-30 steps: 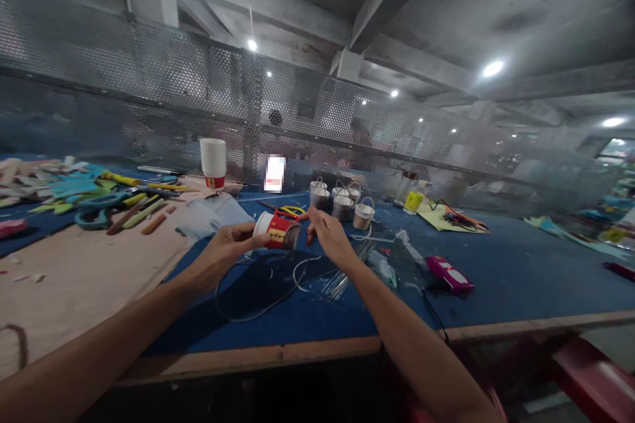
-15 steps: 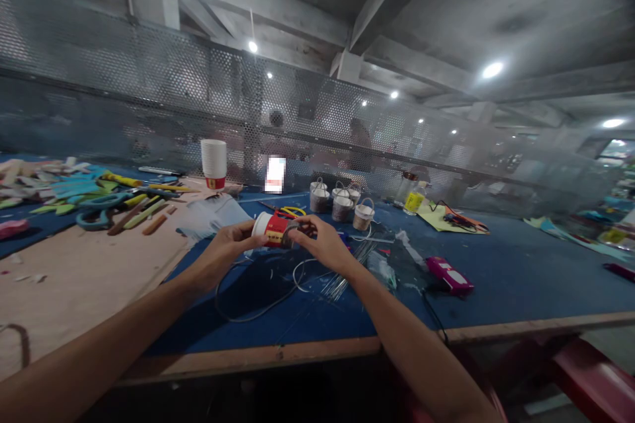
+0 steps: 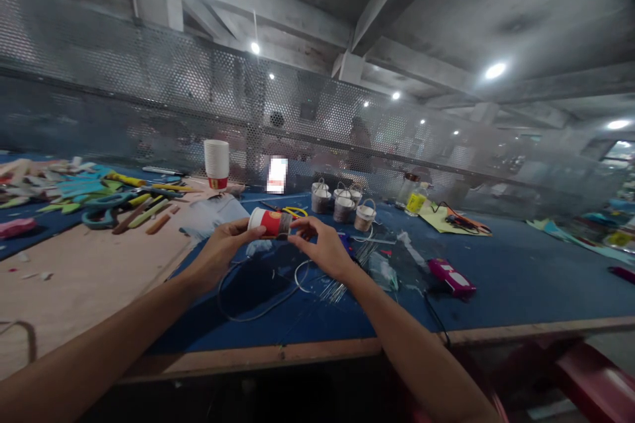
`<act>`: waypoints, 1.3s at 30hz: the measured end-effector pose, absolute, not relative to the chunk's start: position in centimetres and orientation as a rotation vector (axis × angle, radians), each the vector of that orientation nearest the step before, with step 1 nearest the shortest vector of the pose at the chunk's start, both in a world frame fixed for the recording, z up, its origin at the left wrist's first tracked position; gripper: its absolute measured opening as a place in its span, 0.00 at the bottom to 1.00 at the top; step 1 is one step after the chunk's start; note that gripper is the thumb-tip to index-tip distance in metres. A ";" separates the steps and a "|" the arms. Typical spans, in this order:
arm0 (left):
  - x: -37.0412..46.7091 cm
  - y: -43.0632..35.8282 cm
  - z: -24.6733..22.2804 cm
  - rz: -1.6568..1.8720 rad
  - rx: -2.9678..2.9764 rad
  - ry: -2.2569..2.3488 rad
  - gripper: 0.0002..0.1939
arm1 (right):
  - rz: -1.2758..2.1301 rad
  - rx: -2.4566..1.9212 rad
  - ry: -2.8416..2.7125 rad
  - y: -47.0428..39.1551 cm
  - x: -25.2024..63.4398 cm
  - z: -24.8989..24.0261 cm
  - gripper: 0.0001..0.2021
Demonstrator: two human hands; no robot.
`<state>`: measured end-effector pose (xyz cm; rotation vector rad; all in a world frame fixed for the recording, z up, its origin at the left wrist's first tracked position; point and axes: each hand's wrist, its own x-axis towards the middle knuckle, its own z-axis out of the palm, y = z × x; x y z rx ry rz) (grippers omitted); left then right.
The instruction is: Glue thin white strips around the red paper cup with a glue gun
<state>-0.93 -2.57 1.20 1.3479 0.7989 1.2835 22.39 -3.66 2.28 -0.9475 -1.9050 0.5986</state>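
A red and white paper cup [image 3: 270, 221] lies on its side in the air above the blue mat, its white rim to the left. My left hand [image 3: 225, 244] is closed round the rim end. Grey cord is wound round the cup's right end, where the curled fingers of my right hand [image 3: 317, 241] touch it; what they pinch is too small to tell. A loop of grey cord [image 3: 248, 318] hangs or lies below the hands.
Behind stand several small cord-wrapped buckets [image 3: 364, 217] and a stack of paper cups [image 3: 217, 162]. Scissors [image 3: 102, 208] and tools lie left; thin wires [image 3: 335, 291], a magenta device [image 3: 451, 277] and a yellow-labelled bottle [image 3: 415, 199] are right. A lit phone [image 3: 276, 175] stands behind.
The cup has tilted slightly and its cord-wound end shows more clearly. My right hand's fingers have shifted a little at that end.
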 end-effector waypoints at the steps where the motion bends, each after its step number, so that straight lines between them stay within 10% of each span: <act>1: -1.0 -2.5 1.2 1.304 1.341 0.811 0.19 | 0.611 -0.924 -1.943 -3.8 22.4 2.3 0.10; 17: -1.7 -0.6 0.0 1.354 1.196 0.866 0.18 | 0.042 -2.242 -1.975 -2.1 31.9 2.2 0.21; 39: -1.5 -1.2 0.3 1.328 1.242 0.886 0.18 | 1.124 -0.990 -1.359 -3.2 27.9 2.3 0.24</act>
